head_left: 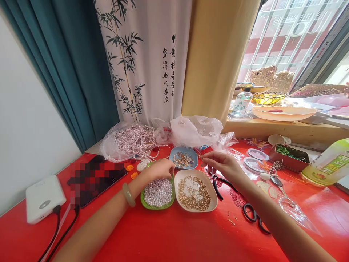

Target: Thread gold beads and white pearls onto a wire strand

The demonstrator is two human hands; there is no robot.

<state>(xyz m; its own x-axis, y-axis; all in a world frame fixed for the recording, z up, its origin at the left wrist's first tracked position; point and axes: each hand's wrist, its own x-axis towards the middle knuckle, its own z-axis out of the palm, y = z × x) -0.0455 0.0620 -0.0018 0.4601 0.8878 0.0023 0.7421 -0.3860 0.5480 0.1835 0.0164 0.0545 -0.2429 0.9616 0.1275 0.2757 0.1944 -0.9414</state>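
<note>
My left hand [160, 169], with a pale green bangle on the wrist, reaches over the far rim of a green dish [143, 199] full of small pearl beads, fingers pinched together at the beads. My right hand [222, 163] hovers beyond a white dish [215, 198] of small gold beads and pinches a tiny gold piece between thumb and forefinger. A blue dish [194, 154] with mixed gold bits lies between both hands at the back. What the left fingers hold is too small to tell.
Red table [174, 236]. Bag of pearl strands [131, 142] and plastic bags [196, 131] at the back. Phone [95, 180] and white power bank [43, 198] with cables at left. Pliers [218, 185], scissors [255, 216], tin [290, 156], green bottle [327, 163] at right.
</note>
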